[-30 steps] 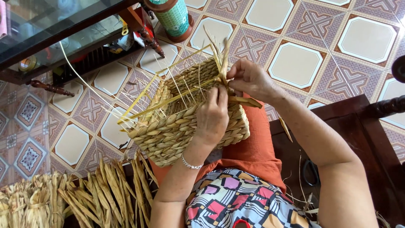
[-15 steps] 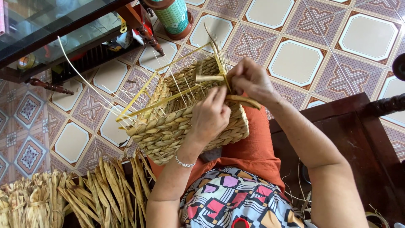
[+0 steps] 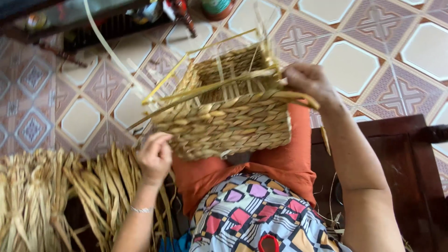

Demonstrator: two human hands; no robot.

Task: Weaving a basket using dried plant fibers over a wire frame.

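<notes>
A half-woven straw basket (image 3: 228, 114) rests on my lap, its open top facing away, with loose yellow strands (image 3: 196, 88) sticking out of the rim. My right hand (image 3: 310, 81) grips the basket's right upper rim and a strand there. Down at the basket's lower left corner, my left hand (image 3: 154, 156) has its fingers curled, touching the woven wall and close to the dried straw. Whether it pinches a strand is unclear.
A heap of dried straw bundles (image 3: 51, 196) lies at my left on the patterned tile floor (image 3: 350, 65). A dark wooden bench (image 3: 401, 163) is under me at right. A low dark shelf (image 3: 70, 23) and a green container (image 3: 215, 7) stand at the far edge.
My left hand has left the top of the basket and dropped to its lower left corner near the straw pile. The right hand stays on the rim. The view has moved closer.
</notes>
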